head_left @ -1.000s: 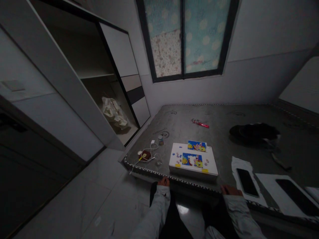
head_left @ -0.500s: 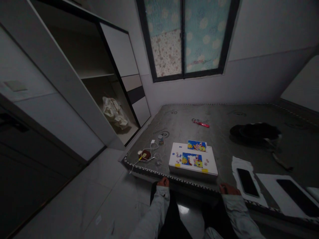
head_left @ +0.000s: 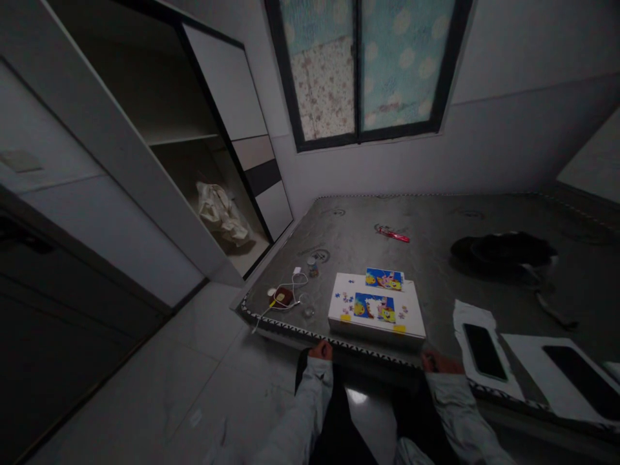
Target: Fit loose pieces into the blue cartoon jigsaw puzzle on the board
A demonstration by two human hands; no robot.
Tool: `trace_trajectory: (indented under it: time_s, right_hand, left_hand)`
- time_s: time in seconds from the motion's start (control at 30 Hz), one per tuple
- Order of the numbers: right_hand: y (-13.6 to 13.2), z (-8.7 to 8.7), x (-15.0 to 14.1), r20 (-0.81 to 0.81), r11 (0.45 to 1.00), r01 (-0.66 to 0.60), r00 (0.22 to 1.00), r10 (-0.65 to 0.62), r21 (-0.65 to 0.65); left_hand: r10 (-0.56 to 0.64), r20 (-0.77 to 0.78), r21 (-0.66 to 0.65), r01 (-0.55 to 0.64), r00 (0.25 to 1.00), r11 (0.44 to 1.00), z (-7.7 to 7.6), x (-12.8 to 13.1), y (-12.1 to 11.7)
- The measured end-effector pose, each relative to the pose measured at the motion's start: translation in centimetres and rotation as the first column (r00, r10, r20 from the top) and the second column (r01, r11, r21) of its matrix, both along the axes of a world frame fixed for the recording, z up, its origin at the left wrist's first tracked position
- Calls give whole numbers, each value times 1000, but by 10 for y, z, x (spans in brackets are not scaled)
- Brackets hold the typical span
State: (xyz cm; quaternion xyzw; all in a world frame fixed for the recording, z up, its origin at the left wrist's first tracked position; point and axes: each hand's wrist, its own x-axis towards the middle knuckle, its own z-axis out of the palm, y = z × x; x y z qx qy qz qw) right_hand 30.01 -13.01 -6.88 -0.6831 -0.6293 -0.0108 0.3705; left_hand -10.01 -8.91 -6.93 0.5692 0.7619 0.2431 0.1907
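Note:
My left hand (head_left: pixel 321 350) is curled into a fist at the front edge of the mattress, left of a white box. Nothing shows in its fingers. At the same edge, right of the box, my right hand (head_left: pixel 440 363) is closed too, with its fingers curled and nothing visible in them. Between and beyond them lies the white box (head_left: pixel 411 310). On its top are a partly filled jigsaw puzzle (head_left: pixel 361 306) with a gap in the middle, several loose puzzle pieces (head_left: pixel 345 298) and a colourful picture card (head_left: pixel 384 279). Two yellow tabs mark its front edge.
On the grey mattress (head_left: pixel 426 219) lie a white cable (head_left: pixel 293 284), a brown object (head_left: pixel 281 297), a small jar (head_left: pixel 312 267), a red item (head_left: pixel 394 234) and a dark cap-like thing (head_left: pixel 504 253). Two phones (head_left: pixel 485 352) rest on white sheets at right. An open wardrobe (head_left: pixel 194 129) stands left.
The view has shifted slightly, moving the window up and the wardrobe left. Both hands stay at the mattress edge, still closed. The box and puzzle look the same.

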Motion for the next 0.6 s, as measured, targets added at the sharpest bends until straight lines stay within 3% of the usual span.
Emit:
trace_trajectory:
  time_s: [0.2,0.33,0.43,0.6]
  right_hand:
    - [9,-4,-17,-13,999,-39,999,39,-16]
    - [9,-9,-22,17,999,-31,999,30,11]
    - [7,-10,-21,61,997,-68,996,66,36]
    - [3,-4,-15,120,993,-114,987,111,17]
  left_hand:
    - [-75,32,-7,75,997,997,-2,-2,1]
    - [-126,47,14,125,991,992,20,1,13]
    - [-173,16,73,172,985,982,52,13,49]
    - [-291,-88,40,295,953,955,99,39,139]
